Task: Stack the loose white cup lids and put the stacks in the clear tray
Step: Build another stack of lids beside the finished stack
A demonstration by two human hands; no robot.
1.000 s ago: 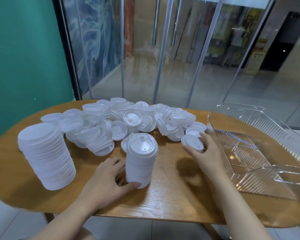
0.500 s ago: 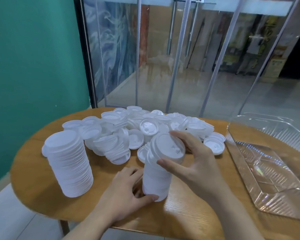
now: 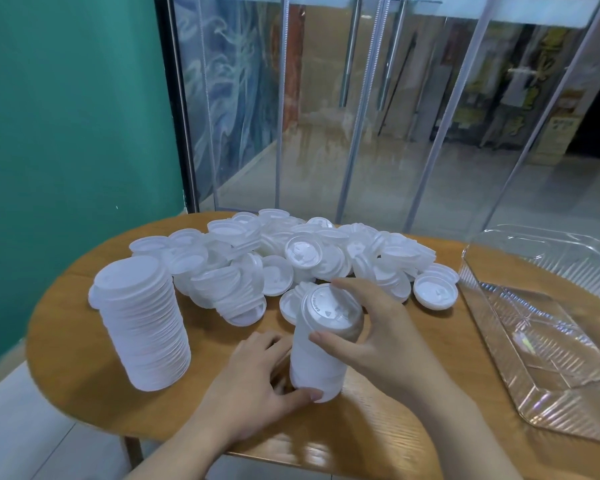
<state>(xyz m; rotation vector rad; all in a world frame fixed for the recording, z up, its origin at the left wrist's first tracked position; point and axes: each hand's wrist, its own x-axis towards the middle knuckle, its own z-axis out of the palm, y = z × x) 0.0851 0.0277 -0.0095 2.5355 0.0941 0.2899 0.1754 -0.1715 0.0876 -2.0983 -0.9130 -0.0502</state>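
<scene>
Small stack (image 3: 317,358): upright on the wooden table (image 3: 84,358), between both hands.
Top lid (image 3: 329,311): on the small stack, pinched at its rim by right hand (image 3: 385,337).
Left hand (image 3: 257,379): curled round the stack's base.
Tall stack (image 3: 142,327): left, apart.
Loose lids (image 3: 291,258): heaped behind.
Clear tray (image 3: 548,327): right, holding no lids.

1. A short stack of lids (image 3: 317,355) stands on the wooden table (image 3: 84,393).
2. The left hand (image 3: 253,382) grips its base; the right hand (image 3: 378,337) pinches the top lid (image 3: 328,308).
3. A taller stack (image 3: 142,327) stands to the left.
4. Loose lids (image 3: 291,258) are heaped behind.
5. A clear tray (image 3: 548,327) sits to the right.
</scene>
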